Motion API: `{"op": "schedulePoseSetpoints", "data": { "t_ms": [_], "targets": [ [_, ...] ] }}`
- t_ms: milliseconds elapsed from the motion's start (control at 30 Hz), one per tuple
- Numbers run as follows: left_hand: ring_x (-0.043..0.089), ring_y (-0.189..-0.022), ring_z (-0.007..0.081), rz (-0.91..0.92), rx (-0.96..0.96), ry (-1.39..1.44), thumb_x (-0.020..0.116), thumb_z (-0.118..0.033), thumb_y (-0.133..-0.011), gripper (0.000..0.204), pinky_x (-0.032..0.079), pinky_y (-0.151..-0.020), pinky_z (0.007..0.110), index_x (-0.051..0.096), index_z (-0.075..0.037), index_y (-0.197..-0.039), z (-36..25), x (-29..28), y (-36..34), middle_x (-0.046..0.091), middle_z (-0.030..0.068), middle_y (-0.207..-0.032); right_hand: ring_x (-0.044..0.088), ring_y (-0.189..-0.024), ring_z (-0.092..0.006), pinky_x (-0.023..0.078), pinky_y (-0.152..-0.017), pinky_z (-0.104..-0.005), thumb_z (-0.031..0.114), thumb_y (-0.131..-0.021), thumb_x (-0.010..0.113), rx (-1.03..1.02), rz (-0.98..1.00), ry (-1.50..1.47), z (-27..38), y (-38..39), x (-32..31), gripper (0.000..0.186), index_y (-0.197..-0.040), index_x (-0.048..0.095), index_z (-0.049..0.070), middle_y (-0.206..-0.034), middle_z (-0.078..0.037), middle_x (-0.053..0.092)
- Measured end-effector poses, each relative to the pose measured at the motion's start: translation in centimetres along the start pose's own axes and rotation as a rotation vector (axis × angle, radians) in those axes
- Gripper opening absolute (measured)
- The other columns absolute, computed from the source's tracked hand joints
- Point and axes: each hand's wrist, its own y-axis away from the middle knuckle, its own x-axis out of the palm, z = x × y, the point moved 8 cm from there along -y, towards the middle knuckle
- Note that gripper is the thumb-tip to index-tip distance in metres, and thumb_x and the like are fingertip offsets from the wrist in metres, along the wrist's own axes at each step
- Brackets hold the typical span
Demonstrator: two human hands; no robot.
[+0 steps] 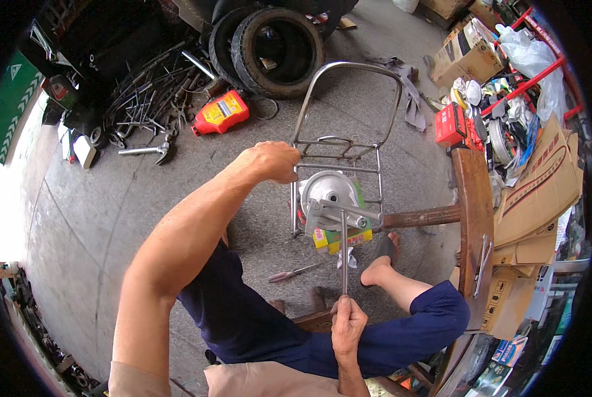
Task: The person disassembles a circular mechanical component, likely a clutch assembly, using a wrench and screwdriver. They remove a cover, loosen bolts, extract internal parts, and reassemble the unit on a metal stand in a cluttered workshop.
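My left hand [279, 162] is closed around the left side tube of a bare metal carrier rack [380, 169], which has a tall hoop at its far end. At the rack's near part sits a round silver hub-like part [322, 185] with a hole in its middle. My right hand [349, 325], low in front of my body, is wrapped round the near end of a straight metal rod [344, 255]. The rod's far end overlaps a flat metal crosspiece in front of the round part; whether they are joined I cannot tell. A green and yellow box [361, 239] shows underneath.
A screwdriver [295, 272] lies on the floor near my legs. Beyond are a red bottle [221, 114], a claw hammer [152, 150], piled tools and tyres [279, 53]. A wooden bench [476, 218] stands at right, beside cardboard [537, 178] and a red box [450, 126].
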Motion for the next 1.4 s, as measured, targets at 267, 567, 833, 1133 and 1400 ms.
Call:
{"op": "schedulePoseSetpoints", "data": {
  "t_ms": [267,567,833,1133,1400],
  "targets": [
    [0.063,-0.101,0.0389,-0.006,0.004,0.013,0.063,-0.038,-0.083,0.041,0.05,-0.087,0.047,0.066,-0.003,-0.105,0.2,0.1,0.1,0.067,0.0226,-0.1,0.037,-0.052,-0.0039,0.029,-0.047,-0.0263,0.033,-0.099,0.051,0.033,0.012,-0.025,-0.6,0.8,0.0,0.043,-0.069,0.055,0.002,-0.056,0.003,0.043],
    [0.063,-0.1,0.0387,-0.019,-0.004,0.0,0.065,-0.038,-0.083,0.041,0.05,-0.086,0.047,0.066,-0.002,-0.104,0.2,0.0,0.2,0.067,0.0224,-0.101,0.028,-0.045,-0.0009,0.018,-0.041,-0.0233,0.033,-0.101,0.048,-0.075,0.016,-0.044,-0.2,1.3,0.4,0.044,-0.068,0.052,0.003,-0.052,0.007,0.034],
    [0.064,-0.098,0.0392,-0.001,-0.013,0.003,0.064,-0.038,-0.083,0.041,0.052,-0.084,0.048,0.066,-0.003,-0.104,0.0,0.1,0.6,0.067,0.0221,-0.099,0.034,-0.047,-0.0018,0.025,-0.043,-0.0232,0.034,-0.1,0.049,0.086,0.012,-0.198,-1.3,1.2,0.0,0.043,-0.069,0.054,0.004,-0.053,0.006,0.038],
    [0.065,-0.096,0.0375,-0.014,0.022,0.024,0.065,-0.033,-0.082,0.035,0.053,-0.084,0.047,0.067,-0.008,-0.107,-1.0,0.9,-0.8,0.068,0.0204,-0.1,0.028,-0.039,-0.0019,0.021,-0.034,-0.0211,0.034,-0.097,0.054,0.109,-0.308,-0.302,-2.2,-2.3,-5.0,0.037,-0.072,0.049,0.009,-0.053,0.007,0.035],
    [0.07,-0.092,0.0271,-0.009,0.169,-0.174,0.072,-0.018,-0.072,0.023,0.056,-0.073,0.042,0.074,-0.01,-0.094,-7.7,7.6,-1.8,0.072,0.0102,-0.097,0.029,-0.034,-0.0045,0.019,-0.031,-0.025,0.028,-0.092,0.06,0.121,-0.403,-0.173,-12.3,-6.4,-6.3,0.022,-0.08,0.056,0.009,-0.049,0.006,0.033]
  ]
}}
